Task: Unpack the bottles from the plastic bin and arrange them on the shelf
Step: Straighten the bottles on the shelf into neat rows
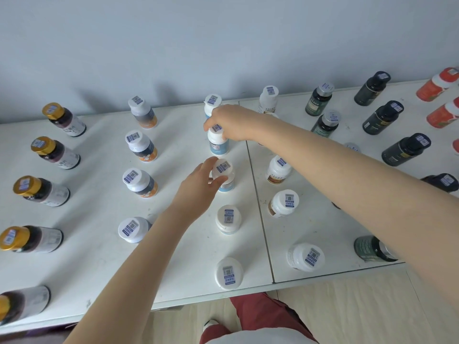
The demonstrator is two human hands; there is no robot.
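Rows of small bottles stand upright on a white shelf top [99, 244] against a grey wall. My right hand [232, 122] grips the cap of a white bottle with a blue label [218, 145] in the middle column. Just in front of it, my left hand [201, 184] holds another white blue-label bottle [224, 177] by its cap and shoulder. Both bottles stand on the shelf. The plastic bin is out of view.
Gold-capped dark bottles [37, 189] line the left. White bottles with orange labels [140, 182] stand beside them. White brown-label bottles [283, 202], dark green bottles [404, 148] and orange bottles [437, 84] fill the right. A seam [258, 202] splits the shelf top. Wooden floor lies below.
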